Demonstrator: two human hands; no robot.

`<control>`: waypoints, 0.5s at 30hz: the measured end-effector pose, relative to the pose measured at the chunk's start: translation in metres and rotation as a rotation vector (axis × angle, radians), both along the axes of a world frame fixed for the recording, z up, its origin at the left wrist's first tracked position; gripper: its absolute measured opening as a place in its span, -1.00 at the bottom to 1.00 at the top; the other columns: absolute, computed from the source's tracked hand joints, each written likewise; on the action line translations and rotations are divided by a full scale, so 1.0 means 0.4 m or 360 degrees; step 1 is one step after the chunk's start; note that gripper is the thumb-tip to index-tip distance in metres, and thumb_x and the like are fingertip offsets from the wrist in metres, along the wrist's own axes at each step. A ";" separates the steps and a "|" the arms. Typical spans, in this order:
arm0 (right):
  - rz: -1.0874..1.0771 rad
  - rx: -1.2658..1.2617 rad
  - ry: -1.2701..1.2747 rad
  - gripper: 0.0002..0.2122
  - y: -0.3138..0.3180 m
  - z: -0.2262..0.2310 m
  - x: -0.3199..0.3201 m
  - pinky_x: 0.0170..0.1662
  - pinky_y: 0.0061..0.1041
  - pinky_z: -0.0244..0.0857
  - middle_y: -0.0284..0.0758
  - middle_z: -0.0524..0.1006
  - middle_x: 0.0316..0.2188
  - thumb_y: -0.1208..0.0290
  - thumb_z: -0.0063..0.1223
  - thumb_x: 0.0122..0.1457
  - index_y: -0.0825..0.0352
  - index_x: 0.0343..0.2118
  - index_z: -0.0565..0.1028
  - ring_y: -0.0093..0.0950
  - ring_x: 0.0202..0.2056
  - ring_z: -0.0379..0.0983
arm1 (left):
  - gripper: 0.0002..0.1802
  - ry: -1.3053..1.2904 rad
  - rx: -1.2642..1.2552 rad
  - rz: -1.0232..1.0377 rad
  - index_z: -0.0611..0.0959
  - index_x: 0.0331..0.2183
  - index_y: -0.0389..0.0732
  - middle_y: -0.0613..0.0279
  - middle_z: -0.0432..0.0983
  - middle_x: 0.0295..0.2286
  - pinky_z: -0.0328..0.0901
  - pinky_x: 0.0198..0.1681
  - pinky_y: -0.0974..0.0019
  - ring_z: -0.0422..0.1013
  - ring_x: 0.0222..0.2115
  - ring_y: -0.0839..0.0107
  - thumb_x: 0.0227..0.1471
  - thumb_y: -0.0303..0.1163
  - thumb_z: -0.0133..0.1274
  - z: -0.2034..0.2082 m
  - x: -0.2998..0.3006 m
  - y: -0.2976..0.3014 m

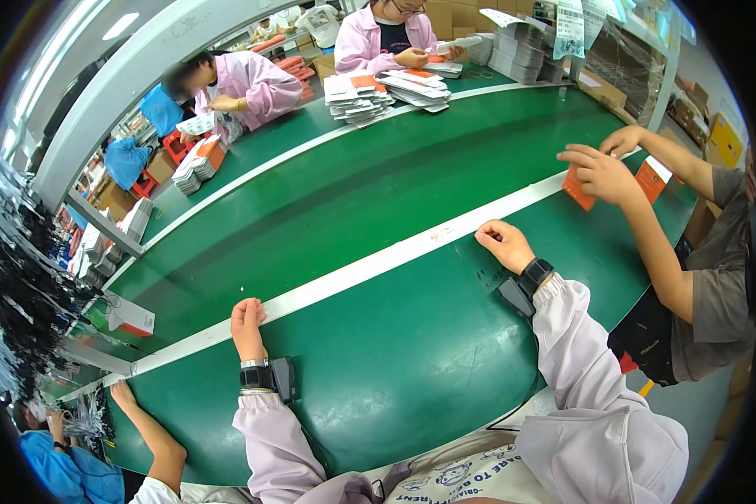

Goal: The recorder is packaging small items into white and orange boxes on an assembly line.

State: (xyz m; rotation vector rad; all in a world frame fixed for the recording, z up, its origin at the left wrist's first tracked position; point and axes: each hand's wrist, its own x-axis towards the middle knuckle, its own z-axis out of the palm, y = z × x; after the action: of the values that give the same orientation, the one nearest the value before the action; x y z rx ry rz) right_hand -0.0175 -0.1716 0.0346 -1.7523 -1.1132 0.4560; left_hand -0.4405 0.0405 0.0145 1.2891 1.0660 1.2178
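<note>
My left hand (248, 328) rests by the white strip (344, 279) that edges the green conveyor, its fingers curled in and nothing showing in them. Farther right, my right hand (507, 245) lies on the green tabletop (412, 344), loosely closed, also with nothing visible in it. Dark devices are strapped to both wrists; the right one (517, 296) hangs beside the sleeve. Nearest to my right hand is an orange flat packet (578, 188) in the hands of a co-worker on the right.
Beyond the green belt (311, 202), two people in pink handle papers beside stacks of white-and-orange flat boxes (359, 99). A white box (131, 316) is on the belt at left. A co-worker's hand (123, 395) touches the strip at left. Dark cables (25, 277) hang on the far left.
</note>
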 end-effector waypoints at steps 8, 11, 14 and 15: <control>-0.0026 -0.0019 -0.0016 -0.86 -0.005 0.009 -0.005 -0.42 -0.67 0.20 -0.45 0.40 -0.60 0.37 -0.01 -0.01 0.34 -0.48 0.43 -0.66 -0.53 0.28 | -0.82 0.0002 0.0013 -0.0016 0.45 -0.38 -0.23 0.29 0.41 -0.40 0.25 -0.35 0.50 0.32 -0.40 0.56 0.00 -0.33 -0.10 -0.003 0.000 0.000; -0.0031 -0.0019 -0.0028 -0.86 -0.005 0.005 -0.003 -0.42 -0.66 0.20 -0.44 0.40 -0.60 0.36 -0.01 -0.01 0.34 -0.48 0.43 -0.66 -0.53 0.28 | -0.82 0.0043 0.0021 -0.0014 0.45 -0.38 -0.22 0.29 0.41 -0.41 0.24 -0.35 0.50 0.32 -0.41 0.57 0.00 -0.32 -0.10 0.001 0.003 -0.005; -0.0034 -0.0017 -0.0044 -0.86 -0.004 0.002 -0.002 -0.42 -0.66 0.20 -0.44 0.40 -0.60 0.36 -0.02 0.00 0.34 -0.48 0.43 -0.65 -0.53 0.28 | -0.82 0.0038 0.0027 -0.0017 0.45 -0.38 -0.22 0.30 0.41 -0.42 0.24 -0.35 0.51 0.32 -0.41 0.57 0.00 -0.32 -0.10 0.000 0.001 -0.003; -0.0032 -0.0019 -0.0042 -0.86 -0.003 0.002 -0.002 -0.42 -0.66 0.20 -0.44 0.40 -0.60 0.36 -0.02 0.00 0.34 -0.48 0.43 -0.65 -0.53 0.28 | -0.82 0.0035 0.0029 -0.0020 0.45 -0.39 -0.22 0.30 0.41 -0.42 0.24 -0.35 0.51 0.31 -0.41 0.57 0.00 -0.31 -0.10 -0.001 0.000 -0.003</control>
State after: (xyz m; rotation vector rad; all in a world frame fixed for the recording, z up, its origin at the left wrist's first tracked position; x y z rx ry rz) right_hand -0.0185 -0.1729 0.0355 -1.7830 -1.1129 0.4291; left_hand -0.4406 0.0393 0.0141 1.3240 1.0633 1.2092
